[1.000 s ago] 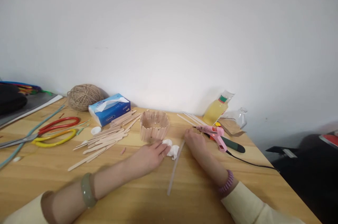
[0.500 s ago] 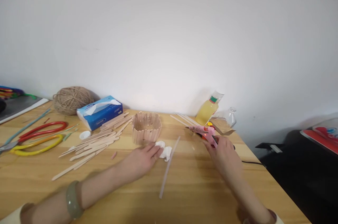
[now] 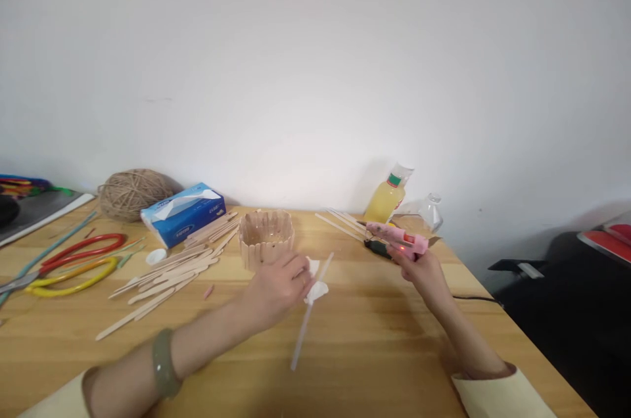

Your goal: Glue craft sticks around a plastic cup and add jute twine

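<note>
One pink glue gun (image 3: 393,234) in right hand (image 3: 422,271), nozzle (image 3: 364,225) leftward, long axis near-level; tissue (image 3: 318,291) in left hand (image 3: 277,289)

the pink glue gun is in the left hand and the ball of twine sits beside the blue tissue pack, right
Not quite: the head view shows the pink glue gun in the right hand. The ball of twine does sit beside the blue tissue pack.

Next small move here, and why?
Probably bring the nozzle of the pink hot glue gun toward the crumpled tissue for a wipe, keeping fingers off the tip. The right hand grips the gun with its nozzle pointing toward the left side of the view, and the left hand is already at the tissue, though its grip is unclear.
</note>
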Motion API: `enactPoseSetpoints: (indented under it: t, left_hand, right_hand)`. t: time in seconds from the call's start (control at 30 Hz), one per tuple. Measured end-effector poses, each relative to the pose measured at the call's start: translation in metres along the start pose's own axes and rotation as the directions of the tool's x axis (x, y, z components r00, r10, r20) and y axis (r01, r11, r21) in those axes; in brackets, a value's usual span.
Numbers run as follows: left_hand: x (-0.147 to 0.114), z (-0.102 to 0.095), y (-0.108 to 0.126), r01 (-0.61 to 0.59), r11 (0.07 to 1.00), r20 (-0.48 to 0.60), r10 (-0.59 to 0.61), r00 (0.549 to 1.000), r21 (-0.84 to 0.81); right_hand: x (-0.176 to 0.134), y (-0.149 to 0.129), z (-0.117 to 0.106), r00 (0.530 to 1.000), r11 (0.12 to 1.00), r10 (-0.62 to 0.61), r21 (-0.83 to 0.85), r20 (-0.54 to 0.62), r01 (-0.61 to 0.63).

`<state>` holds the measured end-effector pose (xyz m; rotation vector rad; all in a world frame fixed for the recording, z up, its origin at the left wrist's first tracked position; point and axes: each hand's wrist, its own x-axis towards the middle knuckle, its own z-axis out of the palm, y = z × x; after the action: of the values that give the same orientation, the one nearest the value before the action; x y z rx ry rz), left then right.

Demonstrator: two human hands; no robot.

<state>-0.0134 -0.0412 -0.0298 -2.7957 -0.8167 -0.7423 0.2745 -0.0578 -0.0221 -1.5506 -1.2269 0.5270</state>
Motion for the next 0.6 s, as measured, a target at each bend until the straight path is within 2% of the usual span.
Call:
enactPoseSetpoints:
  t: [0.07,0.13,0.23,0.33,0.47,0.6]
  left_hand:
    - [0.026,-0.004,0.008,0.174,0.985,0.156,-0.171,0.973,-0.003]
    - [0.054,-0.003,0.014,0.314,0.948,0.311,-0.312,0.898,0.043]
    - [0.088,0.013,0.015,0.302,0.952,0.376,-0.298,0.877,0.051]
    - [0.107,0.038,0.009,0.310,0.948,0.414,-0.313,0.855,0.075]
    - [0.113,0.062,-0.001,0.300,0.948,0.454,-0.314,0.834,0.106]
    - [0.112,0.067,0.005,0.234,0.962,0.458,-0.272,0.846,0.139]
  right_hand:
    - [-0.003,0.003,-0.010,0.995,0.989,0.095,0.113,-0.001,-0.095]
    - [-0.004,0.008,-0.021,0.989,0.965,0.145,0.223,-0.003,-0.141]
    - [-0.005,0.017,-0.038,0.983,0.909,0.177,0.389,-0.042,-0.147]
    - [-0.004,0.023,-0.055,0.975,0.847,0.206,0.514,-0.088,-0.132]
    - [-0.003,0.022,-0.072,0.962,0.791,0.237,0.602,-0.134,-0.111]
    - [-0.003,0.019,-0.080,0.957,0.774,0.240,0.628,-0.166,-0.085]
